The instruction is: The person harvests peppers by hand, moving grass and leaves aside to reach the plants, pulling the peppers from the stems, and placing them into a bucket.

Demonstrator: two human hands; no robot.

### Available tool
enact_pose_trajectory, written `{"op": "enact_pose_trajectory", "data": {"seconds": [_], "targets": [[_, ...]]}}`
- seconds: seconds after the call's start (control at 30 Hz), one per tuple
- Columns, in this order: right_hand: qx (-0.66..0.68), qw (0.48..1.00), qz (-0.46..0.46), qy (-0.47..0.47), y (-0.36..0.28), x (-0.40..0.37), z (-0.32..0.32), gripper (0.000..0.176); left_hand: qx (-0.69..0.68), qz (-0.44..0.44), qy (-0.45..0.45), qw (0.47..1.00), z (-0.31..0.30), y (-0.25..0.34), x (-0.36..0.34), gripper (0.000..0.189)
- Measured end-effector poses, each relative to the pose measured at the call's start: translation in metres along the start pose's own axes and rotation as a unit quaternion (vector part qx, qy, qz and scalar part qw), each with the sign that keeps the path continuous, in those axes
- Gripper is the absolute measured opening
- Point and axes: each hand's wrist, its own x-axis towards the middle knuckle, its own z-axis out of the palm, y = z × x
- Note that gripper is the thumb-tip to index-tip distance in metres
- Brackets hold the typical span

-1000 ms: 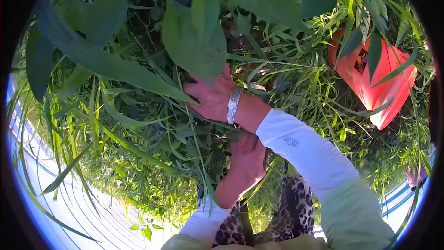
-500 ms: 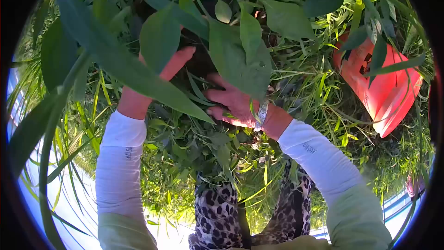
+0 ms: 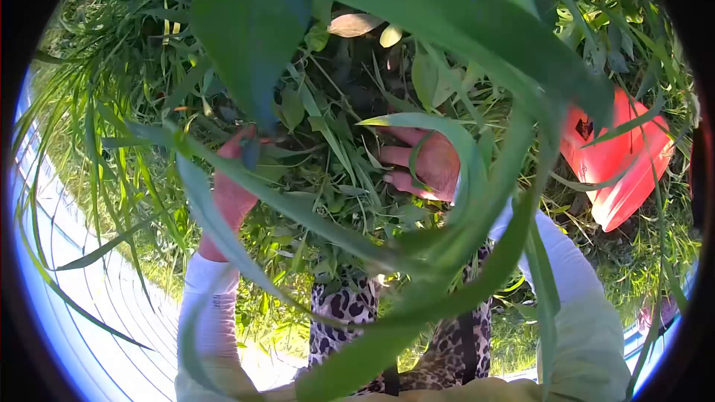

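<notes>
My left hand (image 3: 232, 179) is low in the greenery on the left, its fingers largely covered by leaves. To its right, my right hand (image 3: 430, 162) reaches leftward over the leafy weeds (image 3: 339, 179), with fingers stretched and spaced apart. Cut or loose-looking leaves and stems lie between the two hands. Long green blades (image 3: 477, 238) hang close to the camera and cross in front of both forearms. Part of my right wrist is hidden behind a curved blade.
A red plastic container (image 3: 625, 171) rests in the grass on the right. Dense grass (image 3: 119, 126) grows on the left, beside a pale sheet (image 3: 97, 275). My legs in leopard-print trousers (image 3: 342, 309) are at the bottom. Dark soil shows beyond the hands.
My hands have moved apart, the left one lower and the right one to the right. Long blades now swing across the middle of the view, and the leaves above have shifted.
</notes>
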Motion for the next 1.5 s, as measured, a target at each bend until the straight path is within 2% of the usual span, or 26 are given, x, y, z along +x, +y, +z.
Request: {"op": "enact_pose_trajectory", "data": {"seconds": [0.03,0.07,0.1,0.13,0.2,0.23,0.3,0.33,0.4,0.43,0.5,0.53,0.6,0.63,0.7,0.73,0.77,0.8,0.83,0.9,1.0,1.07,1.13,1.2,1.4,1.5], "targets": [[0.029,0.999,0.013,0.005,0.003,-0.006,0.001,0.044,-0.22,-0.082,-0.027,0.972,0.025,0.008,0.005,0.031],[0.057,0.998,0.03,0.004,0.007,-0.012,0.001,0.045,-0.424,-0.154,-0.037,0.892,0.046,0.018,0.011,0.031],[0.089,0.995,0.048,-0.003,0.013,-0.018,0.004,0.046,-0.508,-0.189,-0.044,0.839,0.062,0.029,0.018,0.032],[0.124,0.99,0.072,-0.007,0.019,-0.026,0.008,0.047,-0.535,-0.208,-0.062,0.817,0.064,0.054,0.032,0.032],[0.205,0.971,0.119,-0.031,0.036,-0.038,0.018,0.049,-0.372,-0.252,-0.093,0.889,0.063,0.124,0.037,0.031],[0.245,0.959,0.136,-0.043,0.045,-0.045,0.023,0.05,-0.479,-0.272,-0.041,0.834,0.066,0.151,0.031,0.029],[0.441,0.879,0.175,-0.046,0.08,-0.062,0.059,0.052,-0.676,-0.157,-0.01,0.72,0.079,0.168,0.016,0.025],[0.291,0.939,0.167,-0.073,0.058,-0.063,0.033,0.049,-0.751,-0.2,-0.033,0.628,0.092,0.174,0.007,0.027],[0.068,0.98,0.145,-0.115,0.027,-0.069,0.009,0.045,-0.862,-0.304,-0.044,0.403,0.116,0.186,-0.01,0.033],[0.01,0.981,0.138,-0.138,0.021,-0.074,0.003,0.044,-0.713,-0.21,-0.036,0.668,0.129,0.187,-0.024,0.034],[-0.079,0.975,0.113,-0.175,0.039,-0.103,0.017,0.045,-0.493,-0.097,-0.019,0.864,0.164,0.182,-0.047,0.034],[-0.046,0.995,0.065,-0.064,0.041,-0.114,0.018,0.044,-0.692,-0.261,0.0,0.673,0.167,0.181,-0.05,0.032],[-0.018,0.999,0.016,0.04,0.034,-0.147,0.006,0.044,-0.826,-0.394,0.016,0.402,0.172,0.184,-0.057,0.03],[-0.1,0.994,0.019,-0.03,0.008,-0.159,-0.013,0.037,-0.584,-0.271,-0.074,0.761,0.162,0.189,-0.057,0.041],[-0.27,0.95,0.018,-0.158,-0.048,-0.149,-0.056,0.024,-0.556,-0.209,-0.086,0.8,0.181,0.184,-0.061,0.058],[-0.176,0.935,0.106,-0.29,-0.069,-0.141,-0.08,0.022,-0.541,-0.178,-0.089,0.817,0.19,0.182,-0.063,0.066],[-0.074,0.886,0.196,-0.414,-0.089,-0.135,-0.102,0.02,-0.33,-0.115,-0.063,0.935,0.179,0.197,-0.063,0.065],[-0.007,0.915,0.124,-0.385,-0.107,-0.123,-0.112,0.023,-0.172,-0.048,-0.039,0.983,0.166,0.206,-0.066,0.061],[0.06,0.934,0.049,-0.348,-0.123,-0.105,-0.116,0.025,-0.003,0.006,0.005,1.0,0.153,0.215,-0.067,0.057],[0.148,0.961,-0.074,-0.222,-0.157,-0.053,-0.101,0.023,-0.001,-0.003,-0.019,1.0,0.164,0.214,-0.068,0.056],[0.07,0.966,-0.125,-0.215,-0.128,0.026,-0.037,0.022,-0.052,0.009,-0.052,0.997,0.168,0.208,-0.07,0.062],[-0.122,0.965,-0.161,-0.166,-0.069,0.077,-0.035,0.024,0.021,-0.055,-0.061,0.996,0.16,0.228,-0.072,0.069],[-0.255,0.957,-0.053,-0.124,0.003,0.099,-0.077,0.032,-0.032,-0.064,-0.077,0.994,0.158,0.235,-0.069,0.069],[-0.245,0.95,0.137,-0.136,0.035,0.082,-0.111,0.035,-0.062,-0.056,-0.072,0.994,0.157,0.238,-0.067,0.069],[-0.15,0.976,0.155,-0.018,0.041,-0.088,-0.117,0.037,-0.098,-0.052,-0.122,0.986,0.156,0.242,-0.059,0.062],[-0.155,0.955,0.249,-0.038,0.047,-0.163,-0.087,0.036,-0.092,-0.054,-0.155,0.982,0.154,0.243,-0.057,0.063]]}}
